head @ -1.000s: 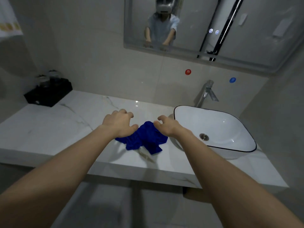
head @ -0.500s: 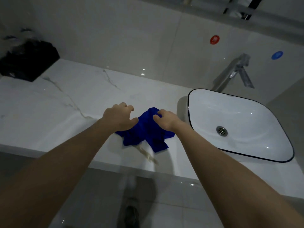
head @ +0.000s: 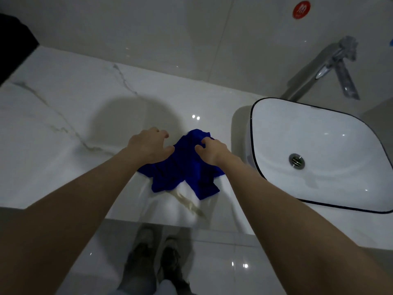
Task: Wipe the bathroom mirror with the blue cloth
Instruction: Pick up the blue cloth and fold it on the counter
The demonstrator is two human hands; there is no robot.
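head view: crumpled blue cloth (head: 187,167) lies on the white marble counter (head: 63,124), just left of the black-rimmed white basin (head: 319,128). right hand (head: 212,151) pinches its far edge with curled fingers; left hand (head: 150,146), half curled, touches its left side, grip unclear.

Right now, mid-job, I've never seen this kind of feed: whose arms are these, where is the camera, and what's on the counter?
No machine grip here: these are a person's two bare hands. The single picture comes from a camera worn on their head, looking down. A crumpled blue cloth lies on the marble counter, left of a white basin with a faucet behind. The right hand curls its fingers into the cloth's far edge. The left hand is at its left side; whether it holds the cloth I cannot tell. The mirror is out of view.
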